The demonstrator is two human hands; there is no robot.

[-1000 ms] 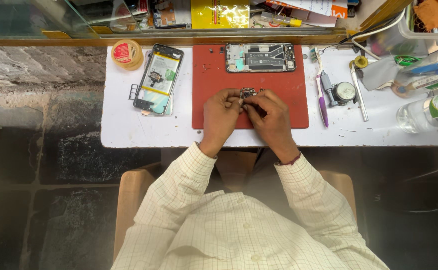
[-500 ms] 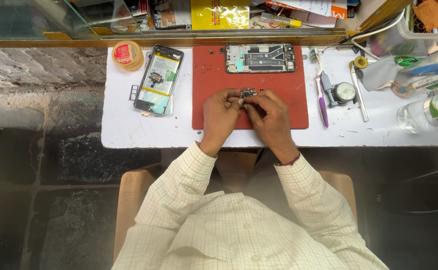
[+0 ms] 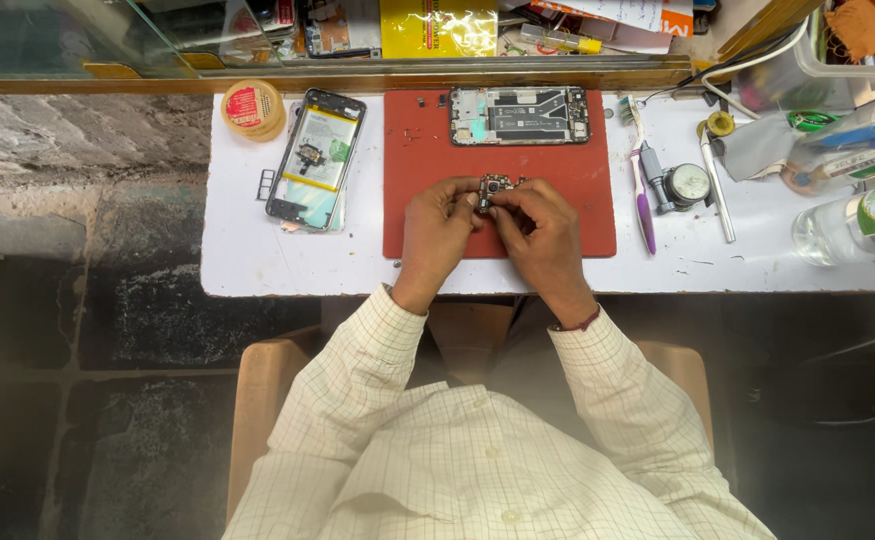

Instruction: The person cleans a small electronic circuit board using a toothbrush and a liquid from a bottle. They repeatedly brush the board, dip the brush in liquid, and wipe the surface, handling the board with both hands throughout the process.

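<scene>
Small dark circuit board, with a round camera part on it, is pinched between the fingertips of both hands above the middle of a red work mat. The left hand grips the board's left edge with fingers curled closed around it, and the right hand clasps its right edge in the same way, so the two hands nearly touch. The mat lies on a white table. At the far edge of the mat rests an opened phone frame, its inner parts showing. Left of the mat, on the table, lies another opened phone with a yellow and green battery exposed, and just beyond it stands a round tan tin with a red label. Right of the mat lie a purple toothbrush, a small round dial gauge and a clear plastic bottle on its side. The person wears a pale checked shirt and sits close against the table's near edge.
</scene>
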